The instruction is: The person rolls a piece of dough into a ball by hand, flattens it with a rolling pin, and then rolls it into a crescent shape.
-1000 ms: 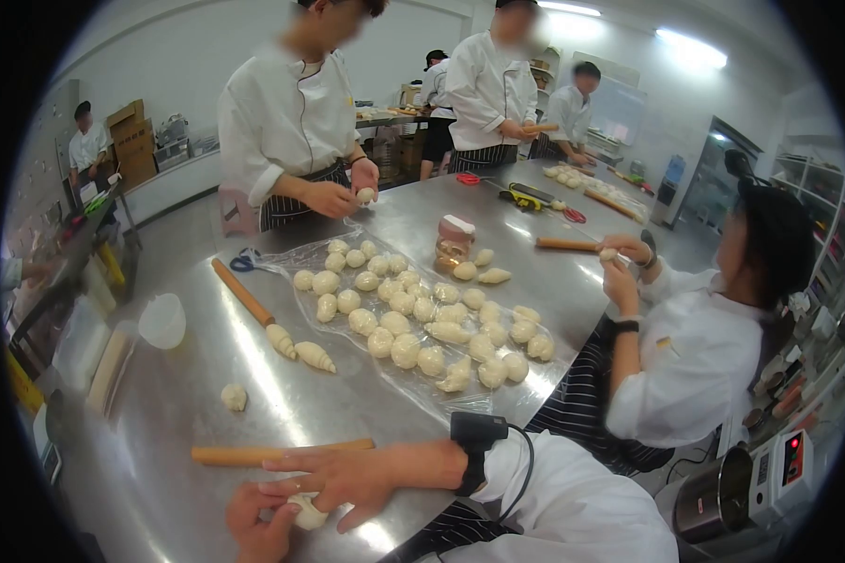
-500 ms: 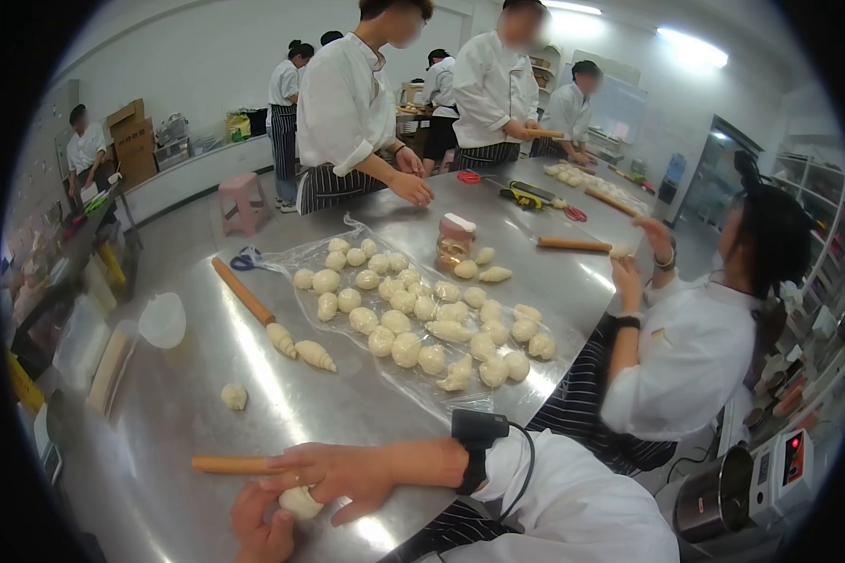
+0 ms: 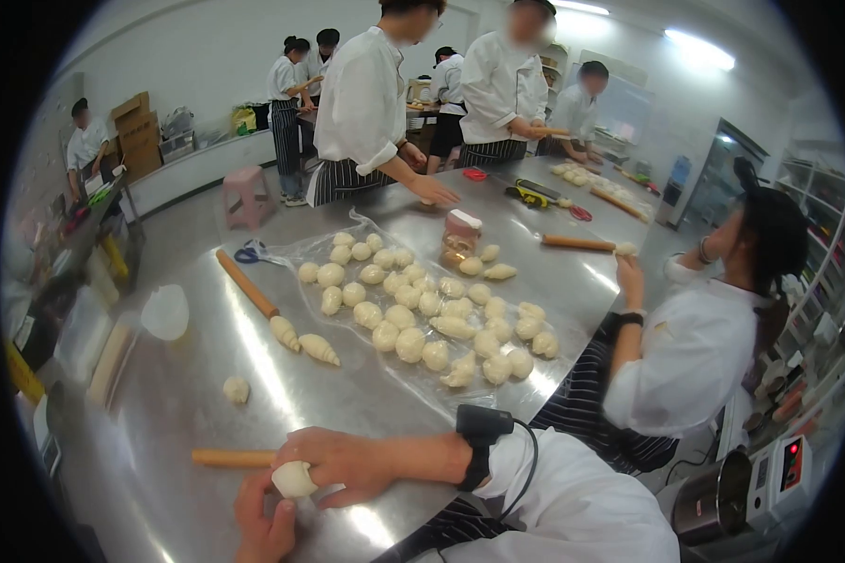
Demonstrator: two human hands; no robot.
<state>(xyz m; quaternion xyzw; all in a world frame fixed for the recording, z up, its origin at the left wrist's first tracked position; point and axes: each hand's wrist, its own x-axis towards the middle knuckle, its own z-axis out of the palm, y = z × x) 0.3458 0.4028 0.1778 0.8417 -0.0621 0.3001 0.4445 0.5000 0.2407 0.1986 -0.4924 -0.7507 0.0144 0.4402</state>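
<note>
A pale, smooth piece of dough (image 3: 295,479) is held between both hands just above the steel table (image 3: 169,413), near its front edge. My left hand (image 3: 265,521) comes up from the bottom, its thumb and fingers closed round the lower left side of the dough. Over the top and right side of that piece curls my right hand (image 3: 343,464), with a black band at its wrist. A wooden rolling pin (image 3: 230,458) lies just behind my hands, its right end hidden by my right fingers. A single dough lump (image 3: 236,389) sits farther back.
Several dough balls lie on and under clear plastic film (image 3: 357,324) mid-table. Another rolling pin (image 3: 246,281) and two rolled, ridged dough pieces (image 3: 319,350) are to the left. A jar (image 3: 460,236) stands behind. A co-worker (image 3: 681,347) handles dough at right; others stand across the table.
The dough in my hands has turned and lifted slightly, showing more of its surface. A co-worker across the table has moved right and lowered a hand towards the tabletop.
</note>
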